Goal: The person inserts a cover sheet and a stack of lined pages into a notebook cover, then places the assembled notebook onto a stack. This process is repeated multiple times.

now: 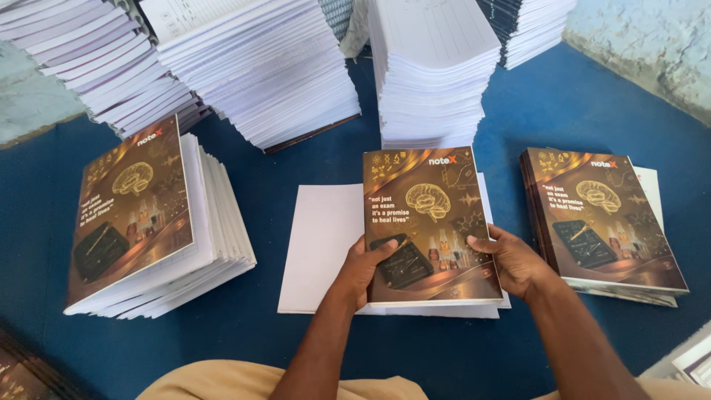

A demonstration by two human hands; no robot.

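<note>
Your left hand (368,263) and right hand (513,263) are clamped on the lower edges of the brown-covered notebook (428,222), mid blue mat (578,104), atop white sheets (322,244). Keep its edges square with the pages underneath, thumbs flat on the cover.

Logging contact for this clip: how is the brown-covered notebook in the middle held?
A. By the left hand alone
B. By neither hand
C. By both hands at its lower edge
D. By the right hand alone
C: the left hand and right hand each grip the notebook near its lower corners.
</note>
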